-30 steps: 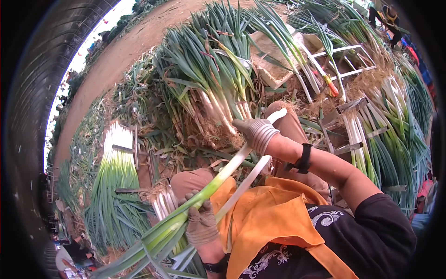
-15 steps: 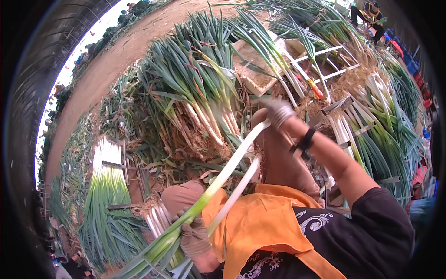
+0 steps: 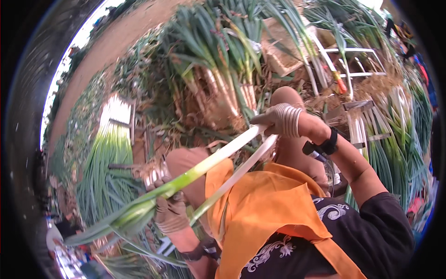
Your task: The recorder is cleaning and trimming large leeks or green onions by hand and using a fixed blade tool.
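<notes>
A long green onion [image 3: 218,159] slants across my lap, its white end at the upper right and its green leaves toward the lower left. My left hand [image 3: 170,213], in a grey-brown glove, wraps round it where the leaves begin. At the white end my right hand [image 3: 282,120], in a ribbed glove, has its fingers closed round the stalk. A second, thinner green onion [image 3: 246,163] lies below it over the orange apron [image 3: 269,200]. Its white end reaches just under my right hand; whether that hand touches it, I cannot tell.
Untrimmed green onions with brown roots [image 3: 218,88] stand ahead. Neatly stacked ones [image 3: 109,149] lie at the left in a frame, with more [image 3: 390,144] at the right. Beyond are a foam box [image 3: 283,56], a white frame [image 3: 360,74] and a red-tipped stick-like tool [image 3: 340,83].
My right hand, blurred before, is now sharp and closed on the white end. My left hand has moved left with the leafy part, and the view has shifted.
</notes>
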Demonstrator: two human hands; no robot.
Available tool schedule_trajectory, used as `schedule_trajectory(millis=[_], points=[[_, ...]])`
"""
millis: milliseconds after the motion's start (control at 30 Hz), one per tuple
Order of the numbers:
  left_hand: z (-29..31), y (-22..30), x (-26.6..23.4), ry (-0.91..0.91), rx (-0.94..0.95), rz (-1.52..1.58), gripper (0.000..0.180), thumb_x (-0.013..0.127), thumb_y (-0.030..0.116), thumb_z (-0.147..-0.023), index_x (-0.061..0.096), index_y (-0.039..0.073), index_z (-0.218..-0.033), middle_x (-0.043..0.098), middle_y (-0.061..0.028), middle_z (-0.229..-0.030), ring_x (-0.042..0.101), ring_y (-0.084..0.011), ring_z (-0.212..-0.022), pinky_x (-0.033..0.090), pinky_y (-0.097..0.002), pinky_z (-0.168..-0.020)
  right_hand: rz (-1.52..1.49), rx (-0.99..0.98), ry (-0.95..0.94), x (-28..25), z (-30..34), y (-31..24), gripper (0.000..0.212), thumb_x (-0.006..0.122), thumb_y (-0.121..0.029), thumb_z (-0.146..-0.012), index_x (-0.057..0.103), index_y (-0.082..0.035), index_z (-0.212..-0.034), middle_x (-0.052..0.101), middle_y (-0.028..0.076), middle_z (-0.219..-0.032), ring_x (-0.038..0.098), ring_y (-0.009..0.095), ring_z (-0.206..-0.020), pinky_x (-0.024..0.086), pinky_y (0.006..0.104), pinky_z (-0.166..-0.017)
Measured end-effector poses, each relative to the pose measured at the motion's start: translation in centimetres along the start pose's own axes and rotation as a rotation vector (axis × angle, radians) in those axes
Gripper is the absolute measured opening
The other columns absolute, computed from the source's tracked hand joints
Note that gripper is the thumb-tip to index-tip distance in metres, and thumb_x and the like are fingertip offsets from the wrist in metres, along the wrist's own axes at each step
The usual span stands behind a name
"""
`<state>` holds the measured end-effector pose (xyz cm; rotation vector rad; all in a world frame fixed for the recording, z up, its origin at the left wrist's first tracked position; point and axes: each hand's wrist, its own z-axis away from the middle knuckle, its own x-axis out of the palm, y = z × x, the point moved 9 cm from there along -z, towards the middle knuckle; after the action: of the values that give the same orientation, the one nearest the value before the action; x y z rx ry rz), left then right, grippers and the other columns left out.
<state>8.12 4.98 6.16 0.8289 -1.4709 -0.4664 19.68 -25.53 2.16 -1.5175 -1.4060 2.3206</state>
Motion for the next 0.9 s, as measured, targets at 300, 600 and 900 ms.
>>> schedule_trajectory(millis=[300,600,900], points=[[5.9,8.2,-11.1,0.214,0.058,0.042,0.05,0.062,0.018,-0.081,0.041,0.004,-0.125,0.054,-0.0124,-0.113,0.049,-0.0273,-0.109,0.054,-0.0331,-0.081,0.298,-0.118,0.04,4.4,-3.5,-3.5,0.036,0.071,-0.012,-0.062,0.064,-0.01,-0.097,0.062,0.011,-0.076,0.06,0.029,-0.07,0.047,0.0364,-0.062],[17.2,12.2,-23.8,0.364,0.212,-0.072,0.04,0.029,0.027,-0.091,0.046,0.005,-0.12,0.047,-0.0077,-0.127,0.039,-0.0195,-0.118,0.027,-0.038,-0.103,0.299,-0.316,0.186,8.1,-0.6,-4.2,0.033,0.069,-0.016,-0.057,0.06,-0.013,-0.088,0.055,0.011,-0.082,0.053,0.032,-0.08,0.041,0.0425,-0.069],[28.6,17.0,-36.4,1.446,-0.456,-0.944,0.029,0.048,0.028,-0.086,0.06,0.003,-0.094,0.064,-0.012,-0.081,0.059,-0.0245,-0.073,0.046,-0.0304,-0.068,0.321,-0.235,-0.078,9.5,-1.9,-4.0,0.035,0.069,-0.018,-0.065,0.06,-0.015,-0.098,0.056,0.012,-0.079,0.055,0.035,-0.075,0.042,0.0443,-0.067]])
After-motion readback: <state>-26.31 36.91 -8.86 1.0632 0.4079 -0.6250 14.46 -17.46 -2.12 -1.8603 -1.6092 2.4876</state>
